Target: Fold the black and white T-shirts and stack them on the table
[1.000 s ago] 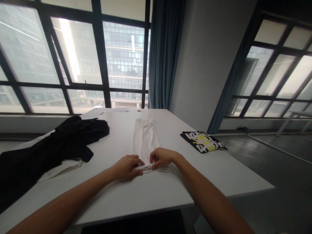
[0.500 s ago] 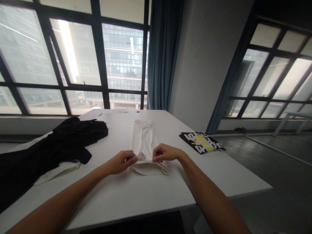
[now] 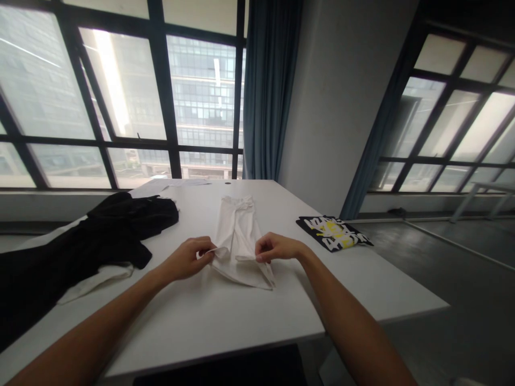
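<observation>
White garment (image 3: 242, 228) is looking light, soft | left grip (image 3: 190, 258) is pinching its near-left side | right grip (image 3: 278, 247) is pinching its near-right | edges are probably offering surest hold

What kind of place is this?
Probably an office or workroom: there's a plain white table, large dark-framed windows facing another building, and a long blue curtain.

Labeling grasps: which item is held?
The central white cloth, pinched by the left hand and right hand; the black cloth and printed item lie untouched.
</observation>
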Demonstrator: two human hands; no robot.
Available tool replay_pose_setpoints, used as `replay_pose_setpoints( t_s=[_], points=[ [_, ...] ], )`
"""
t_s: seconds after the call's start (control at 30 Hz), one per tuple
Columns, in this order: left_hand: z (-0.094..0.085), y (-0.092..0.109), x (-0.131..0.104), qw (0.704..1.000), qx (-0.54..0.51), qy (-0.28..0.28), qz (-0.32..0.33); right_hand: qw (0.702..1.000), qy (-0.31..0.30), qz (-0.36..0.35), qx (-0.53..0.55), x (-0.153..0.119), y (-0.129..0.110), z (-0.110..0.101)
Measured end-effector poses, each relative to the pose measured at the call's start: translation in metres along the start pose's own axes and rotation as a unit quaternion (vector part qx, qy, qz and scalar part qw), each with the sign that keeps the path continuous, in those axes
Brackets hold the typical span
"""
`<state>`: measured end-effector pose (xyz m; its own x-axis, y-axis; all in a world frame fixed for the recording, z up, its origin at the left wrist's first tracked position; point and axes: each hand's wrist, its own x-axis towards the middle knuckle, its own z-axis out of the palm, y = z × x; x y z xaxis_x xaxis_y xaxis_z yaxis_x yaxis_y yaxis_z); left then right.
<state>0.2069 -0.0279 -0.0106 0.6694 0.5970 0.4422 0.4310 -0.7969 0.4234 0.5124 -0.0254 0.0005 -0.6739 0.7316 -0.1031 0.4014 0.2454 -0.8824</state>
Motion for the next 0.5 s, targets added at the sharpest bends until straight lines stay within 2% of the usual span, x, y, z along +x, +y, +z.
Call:
replay_pose_setpoints(
  t_s=[0.17,0.33,0.5],
  points=[
    [0.016,0.016,0.001,0.999,0.001,0.040,0.012,0.999,0.037,-0.013,0.001,-0.018,-0.007,-0.014],
    [0.034,0.025,0.002,0.999,-0.051,0.002,-0.008,0.995,-0.055,0.073,-0.050,-0.008,0.002,-0.004],
    [0.033,0.021,0.003,0.993,-0.095,0.012,-0.073,0.981,-0.104,0.133,-0.092,-0.001,0.004,0.007]
  ],
)
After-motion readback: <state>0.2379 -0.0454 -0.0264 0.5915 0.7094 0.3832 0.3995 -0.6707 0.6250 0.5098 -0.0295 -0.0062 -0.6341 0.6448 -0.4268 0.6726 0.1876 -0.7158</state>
